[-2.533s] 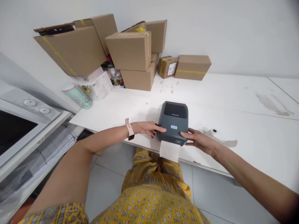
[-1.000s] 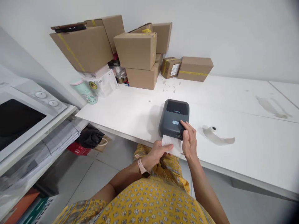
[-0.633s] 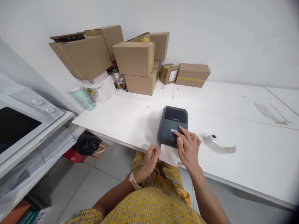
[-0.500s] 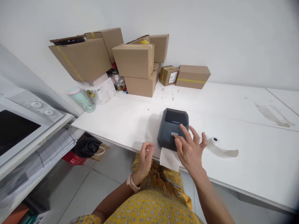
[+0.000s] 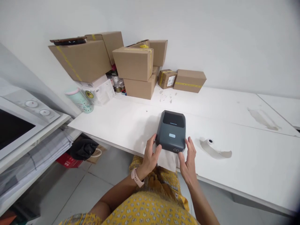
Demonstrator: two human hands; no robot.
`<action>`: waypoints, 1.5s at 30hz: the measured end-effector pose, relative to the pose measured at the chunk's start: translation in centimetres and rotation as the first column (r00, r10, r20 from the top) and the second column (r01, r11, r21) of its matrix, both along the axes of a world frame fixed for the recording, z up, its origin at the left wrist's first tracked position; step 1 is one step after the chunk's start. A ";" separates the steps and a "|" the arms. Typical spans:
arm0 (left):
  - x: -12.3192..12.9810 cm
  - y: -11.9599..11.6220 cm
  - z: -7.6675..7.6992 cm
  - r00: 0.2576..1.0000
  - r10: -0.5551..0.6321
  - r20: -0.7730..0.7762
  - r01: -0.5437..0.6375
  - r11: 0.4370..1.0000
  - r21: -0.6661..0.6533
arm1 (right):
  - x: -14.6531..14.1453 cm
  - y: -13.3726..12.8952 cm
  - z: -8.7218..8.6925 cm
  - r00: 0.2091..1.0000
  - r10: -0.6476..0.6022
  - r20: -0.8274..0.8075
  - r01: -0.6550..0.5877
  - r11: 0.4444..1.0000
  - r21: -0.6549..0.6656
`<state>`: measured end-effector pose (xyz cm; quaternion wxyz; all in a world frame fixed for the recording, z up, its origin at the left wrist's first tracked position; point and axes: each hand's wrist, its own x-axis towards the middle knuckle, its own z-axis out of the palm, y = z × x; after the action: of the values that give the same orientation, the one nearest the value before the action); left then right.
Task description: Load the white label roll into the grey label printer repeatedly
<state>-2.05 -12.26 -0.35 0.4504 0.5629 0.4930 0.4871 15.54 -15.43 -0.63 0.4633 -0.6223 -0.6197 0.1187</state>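
A dark grey label printer (image 5: 171, 137) with a black window and a light button on top sits near the front edge of the white table. Out of its front a strip of white paper (image 5: 167, 162) hangs over the edge. My left hand (image 5: 151, 154), with a pink watch band at the wrist, is at the printer's front left corner, fingers and thumb apart. At the front right corner my right hand (image 5: 188, 161) is likewise open, fingertips close beside the casing. Whether the fingertips press on it I cannot tell. To the right lies a small paper roll (image 5: 210, 142), partly unwound.
Cardboard boxes (image 5: 133, 64) are stacked at the back left, with a long box (image 5: 190, 80) beside them along the wall. A mint tumbler (image 5: 81, 100) stands at the left table end. A microwave (image 5: 23, 115) is on a shelf at the far left.
My right hand has left the button on the printer's top and gone down to its right side. My left hand has risen to the left corner, its fingers spreading.
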 end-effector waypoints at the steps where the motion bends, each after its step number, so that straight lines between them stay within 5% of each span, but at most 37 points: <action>1: 0.1 0.0 0.0 1.000 -0.005 0.002 0.005 1.000 0.001 | -0.1 -0.4 -0.3 0.997 -0.015 -0.078 0.013 1.000 -0.029; 5: 0.3 -0.1 0.4 0.999 0.000 0.037 -0.001 1.000 0.013 | -0.6 -0.8 -0.9 0.973 -0.014 -0.232 -0.009 0.995 -0.101; 13: 0.5 -0.3 1.4 0.994 -0.003 0.110 0.006 1.000 -0.025 | -0.7 -0.7 -0.5 0.958 0.000 -0.288 -0.036 0.992 -0.118; 17: 0.3 1.0 3.4 0.978 -0.040 0.204 0.032 0.999 0.044 | -0.2 0.8 1.4 0.971 0.021 -0.237 -0.032 0.999 -0.043; 22: 0.3 6.1 5.4 0.980 -0.054 0.189 0.014 0.978 0.207 | 1.1 6.1 5.9 0.998 0.059 0.026 -0.063 0.973 0.222; 26: 0.7 10.1 3.4 0.999 0.038 0.038 -0.044 0.988 0.148 | 2.0 11.1 9.4 0.989 -0.029 0.147 -0.022 0.943 0.332; 31: 1.7 11.9 -0.1 0.992 0.021 -0.123 -0.026 0.999 -0.039 | 3.6 16.9 12.4 0.990 -0.044 0.134 0.000 0.950 0.312; 35: 2.2 12.7 -0.1 0.987 -0.023 -0.161 0.011 0.997 -0.074 | 4.8 19.7 14.6 0.989 -0.047 0.143 0.018 0.980 0.197; 40: 2.2 13.3 1.2 0.917 -0.034 -0.398 -0.015 0.993 -0.120 | 3.6 17.5 14.2 0.951 -0.130 0.279 0.011 0.920 0.392; 42: 2.2 13.2 1.4 0.875 -0.003 -0.484 -0.063 0.991 -0.120 | 3.0 16.2 12.3 0.924 0.014 0.382 -0.127 0.953 0.274; 45: 2.2 12.9 1.8 0.824 -0.012 -0.566 -0.083 0.986 -0.142 | 2.6 15.7 8.9 0.766 0.361 0.531 -0.271 0.932 -0.243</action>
<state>0.20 0.61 1.44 0.3186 0.6345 0.6521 0.2658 18.09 0.22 8.25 0.1824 -0.5488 -0.8142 0.0515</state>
